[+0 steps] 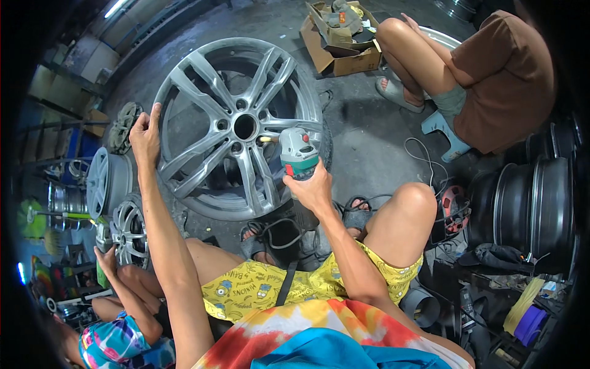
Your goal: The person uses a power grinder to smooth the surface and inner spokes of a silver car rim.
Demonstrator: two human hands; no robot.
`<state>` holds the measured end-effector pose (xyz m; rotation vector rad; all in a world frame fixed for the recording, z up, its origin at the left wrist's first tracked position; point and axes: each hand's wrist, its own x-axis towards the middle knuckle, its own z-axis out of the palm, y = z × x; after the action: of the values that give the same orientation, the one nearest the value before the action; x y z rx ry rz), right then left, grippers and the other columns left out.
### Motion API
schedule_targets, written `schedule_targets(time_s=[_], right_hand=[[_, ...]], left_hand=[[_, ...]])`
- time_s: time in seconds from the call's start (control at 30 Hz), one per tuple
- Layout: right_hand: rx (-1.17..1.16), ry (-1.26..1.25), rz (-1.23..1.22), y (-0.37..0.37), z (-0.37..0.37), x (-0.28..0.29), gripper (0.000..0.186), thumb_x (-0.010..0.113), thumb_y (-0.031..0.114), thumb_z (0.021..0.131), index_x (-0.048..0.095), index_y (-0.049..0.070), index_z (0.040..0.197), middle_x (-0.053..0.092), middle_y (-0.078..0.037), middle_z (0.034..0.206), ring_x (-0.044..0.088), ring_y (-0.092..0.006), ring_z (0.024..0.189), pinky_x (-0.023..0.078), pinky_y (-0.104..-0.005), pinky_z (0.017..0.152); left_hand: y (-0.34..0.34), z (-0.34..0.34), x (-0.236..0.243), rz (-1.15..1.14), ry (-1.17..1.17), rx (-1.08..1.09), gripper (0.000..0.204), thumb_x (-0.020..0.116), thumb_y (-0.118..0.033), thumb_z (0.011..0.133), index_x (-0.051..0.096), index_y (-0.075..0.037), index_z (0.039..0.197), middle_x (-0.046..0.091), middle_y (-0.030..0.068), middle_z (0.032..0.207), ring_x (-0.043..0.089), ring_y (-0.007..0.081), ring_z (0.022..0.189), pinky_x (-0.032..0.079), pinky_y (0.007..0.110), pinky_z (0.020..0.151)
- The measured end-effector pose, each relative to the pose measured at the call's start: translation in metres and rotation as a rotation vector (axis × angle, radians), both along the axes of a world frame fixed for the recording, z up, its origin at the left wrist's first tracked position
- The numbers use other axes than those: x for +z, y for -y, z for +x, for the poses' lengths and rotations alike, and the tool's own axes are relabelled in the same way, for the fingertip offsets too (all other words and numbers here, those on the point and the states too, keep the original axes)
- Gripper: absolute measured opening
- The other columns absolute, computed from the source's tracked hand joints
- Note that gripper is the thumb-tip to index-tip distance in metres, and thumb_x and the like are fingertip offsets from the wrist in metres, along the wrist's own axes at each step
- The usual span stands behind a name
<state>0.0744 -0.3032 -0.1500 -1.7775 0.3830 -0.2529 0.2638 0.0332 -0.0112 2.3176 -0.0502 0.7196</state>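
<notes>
In front of me a large silver alloy wheel (203, 142) with paired spokes is tilted up, its face toward me. My left hand (146, 134) grips its left edge, fingers closed and thumb along the lip. Wrapped round the body of a grey and green angle grinder (300, 149) is my right hand (314, 186). A short tan bit (268, 139) sticks out from the grinder's head, close to a bolt hole right of the wheel's centre bore. Whether the bit touches the metal I cannot tell.
At right a person in brown (516, 80) sits on a blue stool (444, 136). Another person (120, 338) works at lower left beside a silver wheel (130, 234). A cardboard box (356, 63) stands ahead. Dark rims (522, 203) line the right; cables (286, 238) lie near my feet.
</notes>
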Motion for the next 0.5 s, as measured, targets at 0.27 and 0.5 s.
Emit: schedule_targets(time_s=[0.27,0.5], right_hand=[[0.021,-0.019,-0.094,-0.005,0.003,-0.001,0.063,0.085,0.028,0.068,0.06,-0.003,0.116,0.075,-0.025,0.101,0.073,-0.0436,0.096,0.057,-0.0481,0.086],[0.034,-0.154,0.105,0.019,-0.006,-0.006,0.056,0.089,0.027,0.069,0.067,-0.002,0.112,0.075,-0.013,0.1,0.072,-0.022,0.089,0.056,-0.0364,0.085]], left_hand=[[0.005,-0.004,0.004,-0.007,0.0,-0.003,0.064,0.071,-0.048,0.099,0.039,-0.002,0.067,0.03,-0.0028,0.066,0.029,0.0104,0.066,0.026,0.031,0.057],[-0.002,-0.001,-0.001,0.013,0.011,0.02,0.067,0.072,-0.05,0.097,0.039,0.0,0.067,0.03,-0.0009,0.066,0.029,0.0115,0.065,0.026,0.033,0.057]])
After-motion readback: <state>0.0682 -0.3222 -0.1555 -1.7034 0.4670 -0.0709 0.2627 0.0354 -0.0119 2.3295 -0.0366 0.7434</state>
